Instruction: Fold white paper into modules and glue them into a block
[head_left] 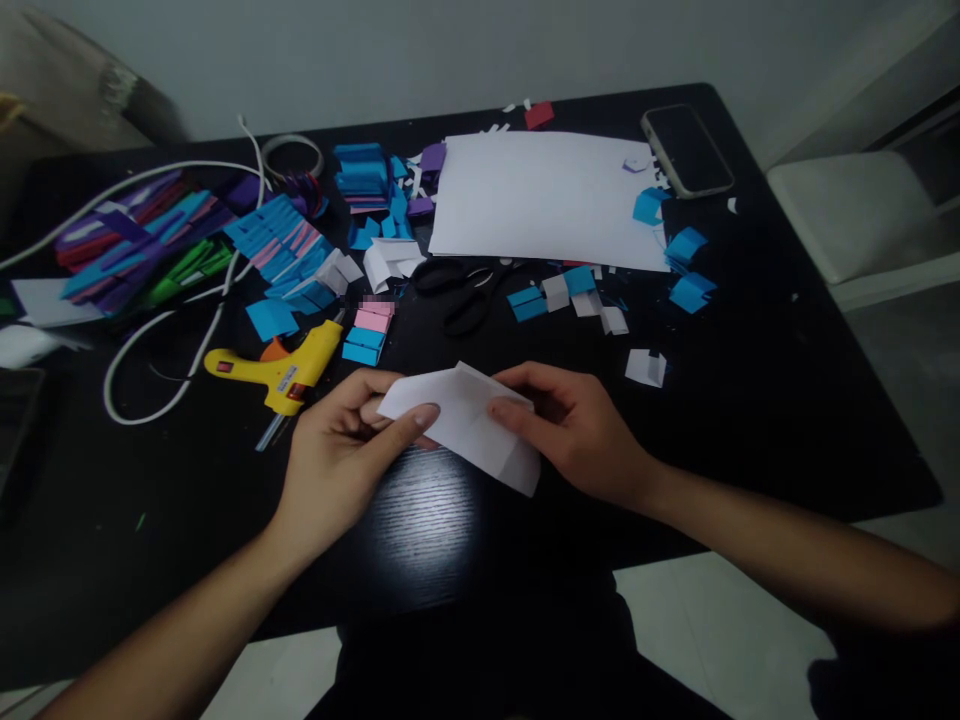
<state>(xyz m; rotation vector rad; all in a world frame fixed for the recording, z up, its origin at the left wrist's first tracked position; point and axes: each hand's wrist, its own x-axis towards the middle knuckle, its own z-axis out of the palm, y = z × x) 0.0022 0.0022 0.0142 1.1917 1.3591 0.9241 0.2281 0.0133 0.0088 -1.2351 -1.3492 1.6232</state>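
Observation:
A folded piece of white paper (pixel 469 415) is held above the front of the black table, between both hands. My left hand (pixel 341 445) pinches its left end, thumb on top and fingers underneath. At the right part of the paper, my right hand (pixel 577 430) grips it, with the thumb pressed on its face and the other fingers behind. The paper slants down to the right, and its lower right corner hangs free. Just left of my left hand lies a yellow hot glue gun (pixel 289 370). A pink and blue folded paper strip (pixel 367 335) lies beyond that hand.
Black scissors (pixel 469 300) lie before a stack of white paper (pixel 547 195). Folded blue and white pieces (pixel 566 292) surround it. A phone (pixel 688 150) rests at the back right. White cable (pixel 112 390) loops past colored paper bundles (pixel 142 240) on the left.

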